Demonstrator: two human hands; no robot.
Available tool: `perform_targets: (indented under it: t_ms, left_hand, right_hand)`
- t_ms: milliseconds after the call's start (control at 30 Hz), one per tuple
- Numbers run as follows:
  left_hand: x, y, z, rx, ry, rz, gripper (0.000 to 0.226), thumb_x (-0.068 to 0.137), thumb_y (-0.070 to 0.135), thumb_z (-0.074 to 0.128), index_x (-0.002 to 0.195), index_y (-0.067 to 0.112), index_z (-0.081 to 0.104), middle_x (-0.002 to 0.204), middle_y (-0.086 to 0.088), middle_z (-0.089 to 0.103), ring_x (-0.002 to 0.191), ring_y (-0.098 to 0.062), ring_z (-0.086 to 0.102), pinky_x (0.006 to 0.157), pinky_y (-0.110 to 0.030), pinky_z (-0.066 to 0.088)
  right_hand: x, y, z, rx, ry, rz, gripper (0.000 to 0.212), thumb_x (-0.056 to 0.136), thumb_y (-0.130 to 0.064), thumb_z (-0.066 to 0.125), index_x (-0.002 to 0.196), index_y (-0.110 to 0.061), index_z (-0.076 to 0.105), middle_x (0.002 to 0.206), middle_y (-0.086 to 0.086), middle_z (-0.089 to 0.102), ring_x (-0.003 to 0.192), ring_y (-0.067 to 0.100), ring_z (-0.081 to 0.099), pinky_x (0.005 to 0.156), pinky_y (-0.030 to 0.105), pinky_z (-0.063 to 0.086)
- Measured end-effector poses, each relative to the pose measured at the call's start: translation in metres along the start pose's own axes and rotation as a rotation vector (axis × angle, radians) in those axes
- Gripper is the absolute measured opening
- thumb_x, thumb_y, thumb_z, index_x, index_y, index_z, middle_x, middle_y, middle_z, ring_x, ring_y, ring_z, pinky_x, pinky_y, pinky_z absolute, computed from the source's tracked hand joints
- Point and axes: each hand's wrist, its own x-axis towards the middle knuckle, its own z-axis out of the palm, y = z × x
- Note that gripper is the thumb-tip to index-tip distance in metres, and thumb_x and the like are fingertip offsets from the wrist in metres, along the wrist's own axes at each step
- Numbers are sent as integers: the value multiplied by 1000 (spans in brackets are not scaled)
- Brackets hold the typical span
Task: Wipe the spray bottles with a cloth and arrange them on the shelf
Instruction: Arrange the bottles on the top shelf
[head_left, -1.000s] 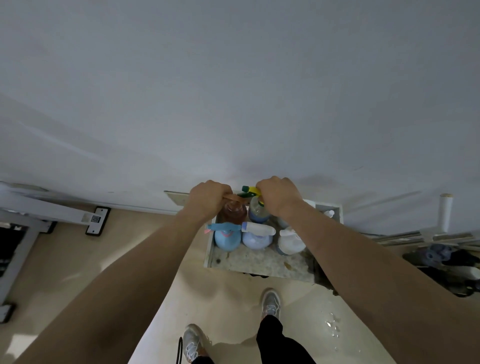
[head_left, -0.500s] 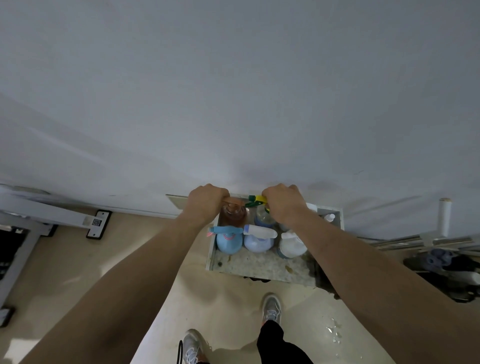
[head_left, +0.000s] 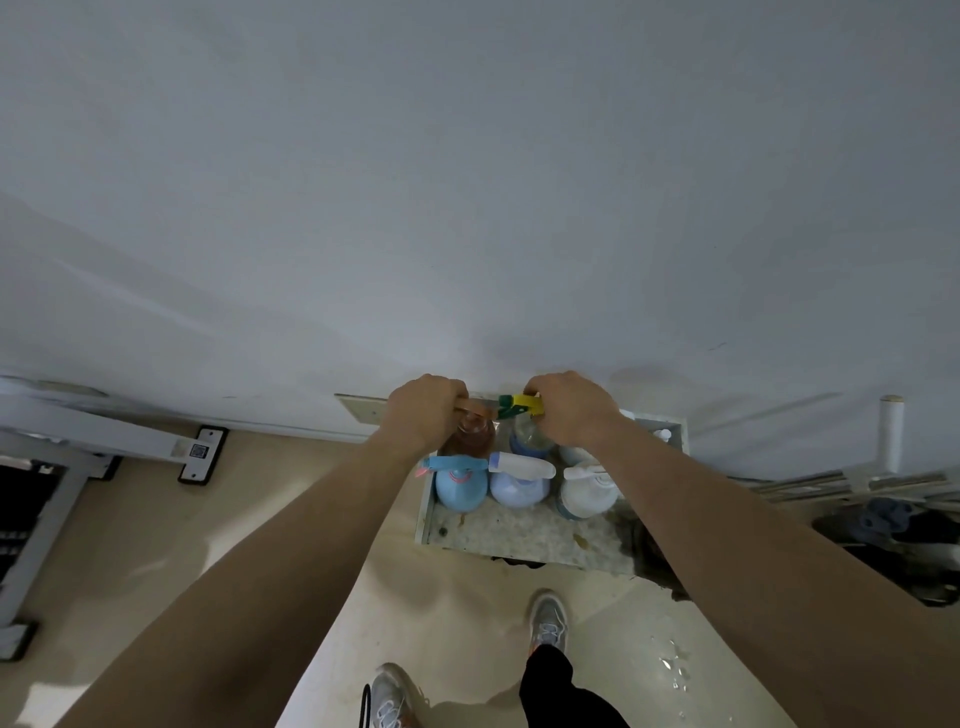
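Observation:
A low speckled shelf (head_left: 524, 535) stands against the white wall with several spray bottles on it. My left hand (head_left: 423, 413) grips the top of a brown bottle (head_left: 470, 439) in the back row. My right hand (head_left: 569, 408) grips the yellow-green trigger head of a blue bottle (head_left: 524, 439) beside it. The front row holds a light blue bottle (head_left: 460, 486), a pale lilac bottle (head_left: 519, 486) with a white trigger, and a white bottle (head_left: 587, 496). No cloth is visible.
My feet (head_left: 545, 621) stand on the beige floor just in front of the shelf. A wet patch (head_left: 672, 665) lies to the right. A white frame leg (head_left: 104, 441) runs along the left, and metal bars with dark clutter (head_left: 883, 519) sit at right.
Both hands stay on the same two back-row bottles; they and the shelf have shifted slightly in the view as the head moved.

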Motion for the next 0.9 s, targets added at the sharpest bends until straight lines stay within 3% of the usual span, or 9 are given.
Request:
perform_targets:
  t_ms: [100,233,300,367,467,600,767,900]
  left_hand:
    - [-2,6,-6,-28,-52,25,39,92,26,61,131,21,58,122,-3,66,113,-25,59,89,-41,54]
    - [2,28,-19,-181,-67,96,56,89,19,65,143,20,49,139,-1,58,125,-24,53,98,-39,48]
    - [8,42,-21,-139,-23,139,55,89,32,68,141,24,51,137,2,60,122,-22,56,100,-37,45]
    - [15,53,-17,-65,0,176,55,90,42,67,140,27,52,134,4,62,119,-22,58,99,-37,43]
    - [20,67,-13,-69,-86,193,48,91,40,66,136,27,56,129,2,63,117,-23,58,90,-38,49]
    - [22,75,-8,-31,-99,192,18,94,35,60,108,29,69,102,-4,70,93,-28,64,79,-39,55]
    - [21,76,-7,-42,-84,182,16,94,32,59,104,28,71,96,-2,71,88,-26,64,74,-39,55]
    - [19,79,-8,-72,-92,174,15,94,31,59,103,27,70,97,-3,71,87,-26,64,75,-41,56]
  right_hand:
    - [-10,15,-12,88,-16,-34,58,86,-24,68,141,-28,50,132,-2,61,119,23,56,98,40,48]
    - [-28,51,-20,108,-21,32,59,86,-17,65,142,-27,49,134,-3,59,121,22,54,98,38,48]
    - [-33,67,-14,103,-36,84,56,85,-16,64,139,-27,52,133,-2,59,119,23,55,96,38,48]
    - [-33,77,-5,119,-47,103,47,86,-15,64,131,-26,58,126,1,63,108,23,58,86,35,49]
    - [-29,82,4,160,-27,87,37,90,-13,62,126,-23,62,117,4,66,101,25,61,78,31,44]
    - [-20,86,9,148,-38,79,30,94,-13,59,122,-24,66,113,4,68,100,24,60,77,30,42]
    - [-19,92,8,149,-58,53,28,93,-10,62,116,-24,70,109,5,70,86,18,52,74,28,38]
    - [-21,90,13,175,-48,86,31,95,-12,60,123,-23,66,118,6,68,98,23,58,78,29,39]
